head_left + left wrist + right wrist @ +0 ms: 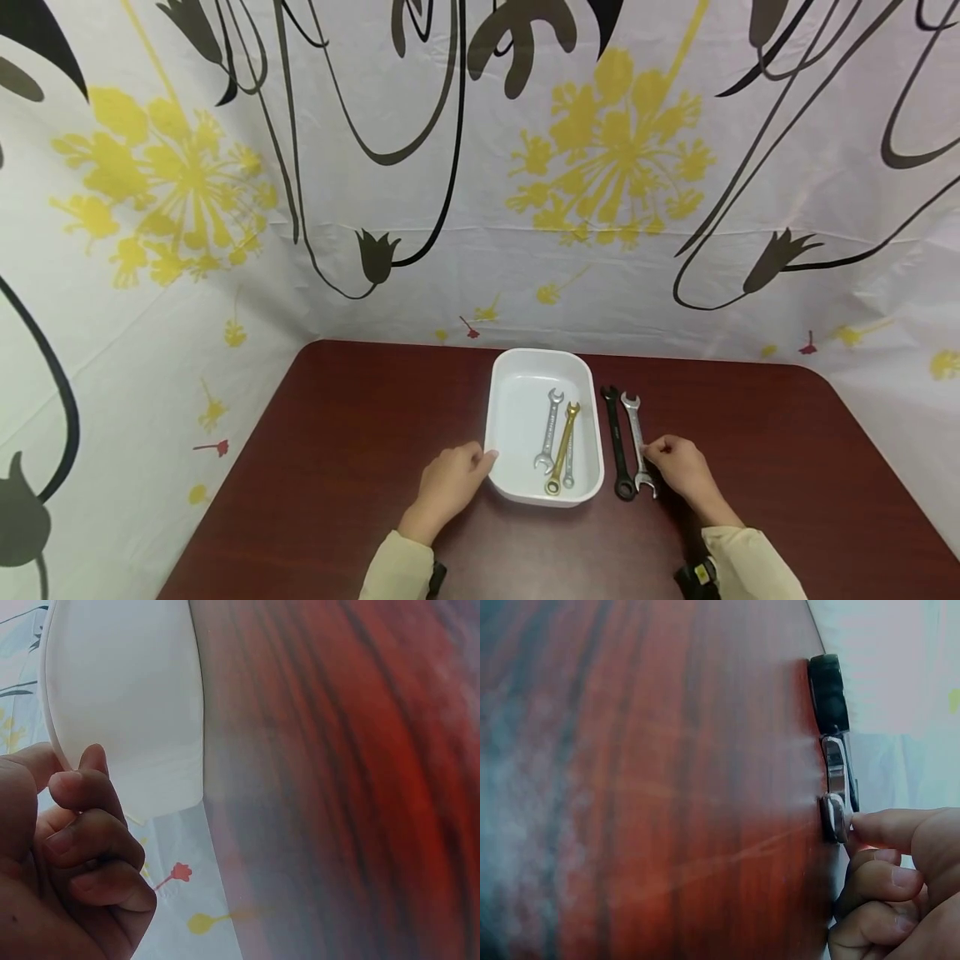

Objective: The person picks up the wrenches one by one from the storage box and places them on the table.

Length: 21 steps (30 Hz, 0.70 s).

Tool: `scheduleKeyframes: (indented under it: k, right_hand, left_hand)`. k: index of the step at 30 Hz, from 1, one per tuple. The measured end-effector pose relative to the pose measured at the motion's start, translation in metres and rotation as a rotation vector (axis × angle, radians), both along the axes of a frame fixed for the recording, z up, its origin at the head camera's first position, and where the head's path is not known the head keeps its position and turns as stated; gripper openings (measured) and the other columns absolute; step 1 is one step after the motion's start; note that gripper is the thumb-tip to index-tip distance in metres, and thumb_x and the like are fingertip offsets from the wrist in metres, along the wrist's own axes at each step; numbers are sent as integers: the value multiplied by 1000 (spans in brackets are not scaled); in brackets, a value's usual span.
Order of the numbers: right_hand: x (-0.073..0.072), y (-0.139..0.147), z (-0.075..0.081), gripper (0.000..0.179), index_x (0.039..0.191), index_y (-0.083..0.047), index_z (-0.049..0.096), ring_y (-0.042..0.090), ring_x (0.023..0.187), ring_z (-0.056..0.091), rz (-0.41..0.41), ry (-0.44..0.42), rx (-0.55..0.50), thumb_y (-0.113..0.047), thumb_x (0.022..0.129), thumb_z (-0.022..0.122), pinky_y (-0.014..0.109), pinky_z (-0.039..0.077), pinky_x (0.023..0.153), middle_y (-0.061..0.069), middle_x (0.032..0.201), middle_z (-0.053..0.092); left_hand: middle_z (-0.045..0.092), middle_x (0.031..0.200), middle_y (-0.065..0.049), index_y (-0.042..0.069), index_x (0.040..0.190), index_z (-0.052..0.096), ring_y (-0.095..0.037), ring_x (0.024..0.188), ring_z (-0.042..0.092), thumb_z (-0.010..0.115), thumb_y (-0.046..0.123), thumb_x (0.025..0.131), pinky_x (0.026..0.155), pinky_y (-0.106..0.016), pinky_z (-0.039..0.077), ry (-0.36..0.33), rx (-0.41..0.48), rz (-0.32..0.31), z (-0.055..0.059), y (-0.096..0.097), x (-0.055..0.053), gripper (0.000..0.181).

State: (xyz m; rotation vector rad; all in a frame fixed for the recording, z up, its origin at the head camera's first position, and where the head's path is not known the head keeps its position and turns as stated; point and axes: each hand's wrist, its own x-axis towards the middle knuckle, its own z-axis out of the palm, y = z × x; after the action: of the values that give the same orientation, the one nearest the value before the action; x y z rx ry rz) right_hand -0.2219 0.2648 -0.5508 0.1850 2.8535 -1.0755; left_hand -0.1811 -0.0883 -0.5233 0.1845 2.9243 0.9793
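My left hand (453,483) pinches the left rim of a white plastic tray (517,417) between thumb and forefinger, the other fingers curled below, as the left wrist view shows. Inside the tray lie a silver wrench (551,429), a gold-coloured wrench (562,454) and a thinner silver wrench (570,462) partly under the gold one. To the tray's right, a black wrench (617,442) and another silver open-end wrench (635,425) lie side by side. My right hand (681,467) pinches this outer silver wrench near the middle of its shaft; the right wrist view shows its end (835,817) at the fingertips.
A dark red-brown wooden table (360,417) carries everything. Behind it and at its left hangs a white cloth (480,192) with yellow flowers and grey tulip shapes. Dark bands (697,575) with devices sit at both wrists, by the cream sleeves (750,562).
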Motion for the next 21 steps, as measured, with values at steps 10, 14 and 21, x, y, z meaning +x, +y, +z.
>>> scheduleKeyframes:
  k: [10, 14, 21]
  right_hand:
    - [-2, 1, 0, 24, 85, 0, 60, 15, 61, 44, 5, -21, 5, -22, 93, 59, 29, 35, 56, 4, 71, 56]
    - [-1, 1, 0, 23, 84, -1, 61, 15, 61, 44, -9, -24, 6, -22, 93, 59, 29, 35, 57, 4, 71, 56]
    - [0, -1, 0, 22, 81, -1, 60, 16, 61, 45, -12, -30, 2, -20, 91, 57, 30, 35, 56, 5, 72, 57]
  left_hand:
    - [36, 55, 9, 17, 74, 53, -6, 49, 33, 53, 41, 97, 47, -24, 28, 8, 5, -2, -1, -1, -1, 33]
    - [36, 55, 9, 17, 73, 53, -6, 49, 33, 53, 41, 97, 47, -24, 27, 14, 5, -6, -1, -1, -1, 33]
    - [38, 55, 8, 17, 75, 54, -7, 50, 34, 53, 41, 97, 48, -25, 28, 4, 4, -7, 0, -1, 1, 33]
